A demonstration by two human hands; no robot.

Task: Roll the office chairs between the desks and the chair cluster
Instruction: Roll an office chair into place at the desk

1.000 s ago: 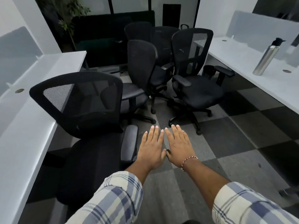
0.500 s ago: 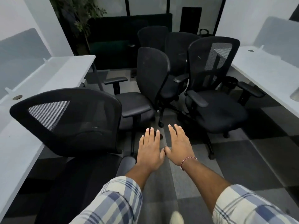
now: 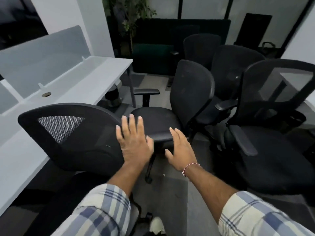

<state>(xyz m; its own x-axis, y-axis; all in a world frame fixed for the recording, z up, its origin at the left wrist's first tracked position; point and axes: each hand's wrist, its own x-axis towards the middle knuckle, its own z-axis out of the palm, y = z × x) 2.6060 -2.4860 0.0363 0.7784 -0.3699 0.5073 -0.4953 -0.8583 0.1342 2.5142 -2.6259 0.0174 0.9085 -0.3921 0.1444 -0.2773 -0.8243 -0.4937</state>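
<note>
White walls (image 3: 95,23) and grey carpet tiles (image 3: 172,198) frame a leafy plant (image 3: 136,12) beside a dark partition (image 3: 184,29).

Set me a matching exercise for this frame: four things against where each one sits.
Things: 1 left hand; 2 thread bracelet; 3 plant; 4 cable grommet.
Places: a set in the top of the white desk; b at the far end of the room; c on the wrist of the right hand; d fingers straight, by the backrest of the nearest mesh chair.
Pairs: 1-d, 2-c, 3-b, 4-a.
</note>
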